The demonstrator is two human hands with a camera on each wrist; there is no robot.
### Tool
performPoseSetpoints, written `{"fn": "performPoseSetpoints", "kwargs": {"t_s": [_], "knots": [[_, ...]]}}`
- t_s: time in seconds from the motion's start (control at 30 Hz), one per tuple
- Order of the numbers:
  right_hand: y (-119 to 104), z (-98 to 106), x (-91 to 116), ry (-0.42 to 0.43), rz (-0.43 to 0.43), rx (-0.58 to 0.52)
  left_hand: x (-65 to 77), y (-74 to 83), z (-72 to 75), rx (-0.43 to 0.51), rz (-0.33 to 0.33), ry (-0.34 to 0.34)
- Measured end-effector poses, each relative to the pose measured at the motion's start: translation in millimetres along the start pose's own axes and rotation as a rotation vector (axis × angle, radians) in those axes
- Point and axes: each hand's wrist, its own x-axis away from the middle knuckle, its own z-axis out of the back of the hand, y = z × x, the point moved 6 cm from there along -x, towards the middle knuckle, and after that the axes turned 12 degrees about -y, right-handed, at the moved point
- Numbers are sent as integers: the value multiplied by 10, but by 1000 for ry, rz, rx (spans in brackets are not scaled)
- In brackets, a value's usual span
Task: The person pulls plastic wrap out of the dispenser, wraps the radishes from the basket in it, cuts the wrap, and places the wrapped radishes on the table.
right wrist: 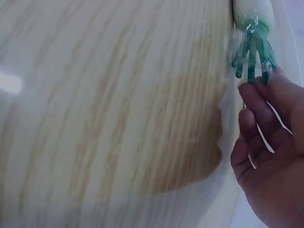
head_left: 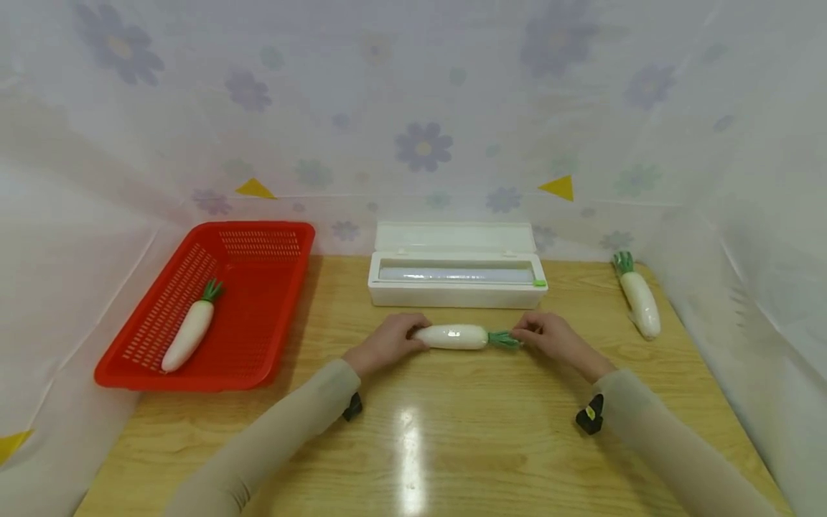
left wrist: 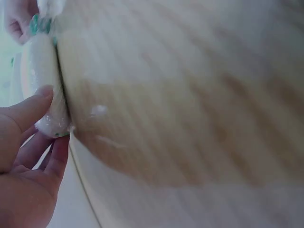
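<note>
On the bench (head_left: 491,431), the wrapped radish (head_left: 452,337) lies crosswise between both hands: the left hand (head_left: 390,343) has its grip curled round the leafless end; the right hand (head_left: 549,339), its grip narrowed to a pinch, holds the green leaves (head_left: 501,339) by their tips.

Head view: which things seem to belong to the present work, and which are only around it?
Seem to belong:
film-wrapped daikon, between left hand and right hand
open cling-film box and film roll
red basket and its daikon
right-side daikon

Probably only around:
yellow triangles
flowered backdrop
</note>
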Motion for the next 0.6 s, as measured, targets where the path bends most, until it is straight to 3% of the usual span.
{"fn": "performPoseSetpoints", "kwargs": {"t_s": [0.27,0.6], "knots": [[23,36,11,-33,3,-19,3,2,11,-18,-27,-20],[-38,73,80,-63,-22,11,41,-6,5,7,0,-16]]}}
